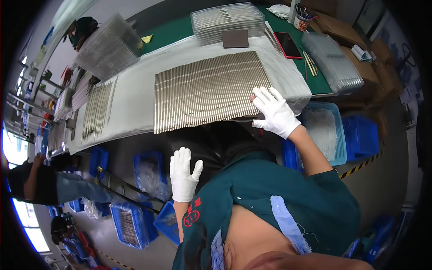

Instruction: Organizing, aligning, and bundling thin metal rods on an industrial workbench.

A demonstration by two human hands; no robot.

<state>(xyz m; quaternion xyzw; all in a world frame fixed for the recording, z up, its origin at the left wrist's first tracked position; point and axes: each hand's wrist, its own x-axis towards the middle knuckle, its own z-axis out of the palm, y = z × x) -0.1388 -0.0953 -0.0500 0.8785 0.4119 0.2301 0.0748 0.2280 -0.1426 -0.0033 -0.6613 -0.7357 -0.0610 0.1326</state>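
A wide flat sheet of many thin metal rods [207,90] lies side by side on the white table cover [135,96]. My right hand [274,112], in a white glove, rests on the sheet's near right corner with fingers spread. My left hand [183,173], also gloved in white, hangs below the table edge with fingers apart and holds nothing. A smaller bunch of the same rods [96,110] lies at the left of the table.
Stacks of clear ribbed trays [227,20] [108,47] [333,60] stand at the back, left and right. A brown pad [235,39] and a red-cased phone [288,45] lie behind the sheet. Blue bins [330,130] [130,225] sit on the floor. Another person [40,184] is at the left.
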